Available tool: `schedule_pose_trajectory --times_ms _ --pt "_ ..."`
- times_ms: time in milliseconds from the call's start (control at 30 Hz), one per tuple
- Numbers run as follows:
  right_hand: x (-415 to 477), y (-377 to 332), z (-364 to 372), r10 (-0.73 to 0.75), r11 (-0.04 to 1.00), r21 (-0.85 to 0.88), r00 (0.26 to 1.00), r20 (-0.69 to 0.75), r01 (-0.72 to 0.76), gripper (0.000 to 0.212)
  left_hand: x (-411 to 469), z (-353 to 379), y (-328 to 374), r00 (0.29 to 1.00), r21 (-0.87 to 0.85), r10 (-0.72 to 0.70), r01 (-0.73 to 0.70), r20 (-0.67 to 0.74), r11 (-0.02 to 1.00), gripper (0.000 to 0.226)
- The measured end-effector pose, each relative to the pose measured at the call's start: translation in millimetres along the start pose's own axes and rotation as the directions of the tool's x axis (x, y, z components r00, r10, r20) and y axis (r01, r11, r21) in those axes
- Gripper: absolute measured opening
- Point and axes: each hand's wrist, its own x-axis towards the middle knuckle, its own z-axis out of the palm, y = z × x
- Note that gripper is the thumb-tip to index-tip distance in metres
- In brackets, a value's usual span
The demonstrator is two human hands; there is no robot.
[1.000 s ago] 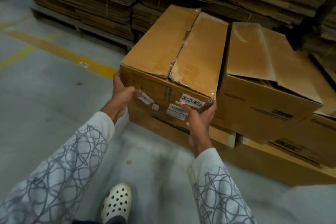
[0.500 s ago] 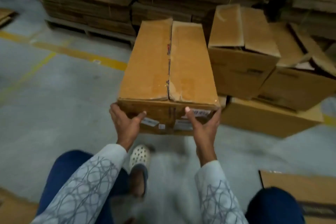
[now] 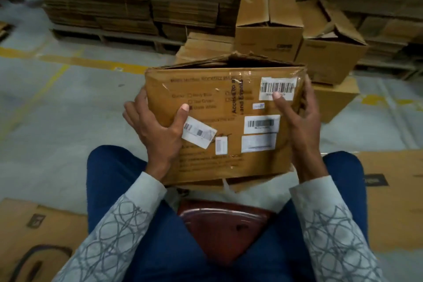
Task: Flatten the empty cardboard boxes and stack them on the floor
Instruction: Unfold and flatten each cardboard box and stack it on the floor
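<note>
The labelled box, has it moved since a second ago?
Yes. The labelled box came away from the open boxes behind it, toward the person's lap.

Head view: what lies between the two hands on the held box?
Only the box face, with white barcode stickers and print, lies between left hand and right hand; head view shows it.

The box (image 3: 229, 126) is brown cardboard, dull and a bit crumpled, with a rough, torn top edge. The clear tape (image 3: 239, 75) on it looks shiny. Its labels (image 3: 278, 88) are smooth white paper. The seat (image 3: 224, 220) is dark red and glossy, maybe hard plastic. The sleeves (image 3: 128, 224) and trousers (image 3: 109, 171) are soft cloth. The floor (image 3: 57, 103) is grey, smooth and dull.
</note>
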Motion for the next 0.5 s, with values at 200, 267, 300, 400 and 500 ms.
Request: schedule_pose_trajectory --times_ms 200,267,300,400,500 --pt "-18.3 49.5 -37.9 0.18 0.965 -0.163 0.973 -0.144 -0.203 0.093 -29.4 26.5 20.7 0.958 0.163 -0.094 0.05 0.27 0.985 0.074" --pt "-27.7 63.6 -49.9 0.221 0.931 -0.246 0.952 -0.212 -0.271 0.099 -30.4 49.8 26.3 0.929 0.165 -0.049 -0.014 0.367 0.986 0.075" --pt "-30.3 69.2 -55.9 0.233 0.922 -0.253 0.941 -0.244 -0.293 0.101 -29.0 62.3 29.7 0.915 0.169 -0.028 -0.045 0.404 0.985 0.076" --pt "-26.5 81.0 -70.1 0.269 0.925 -0.198 0.928 -0.257 -0.323 0.098 -18.4 92.8 38.3 0.892 0.228 -0.04 -0.071 0.45 0.971 0.069" --pt "-16.4 87.2 -71.0 0.266 0.933 -0.175 0.928 -0.261 -0.316 0.105 7.6 118.7 41.8 0.864 0.246 -0.037 -0.102 0.503 0.964 0.059"
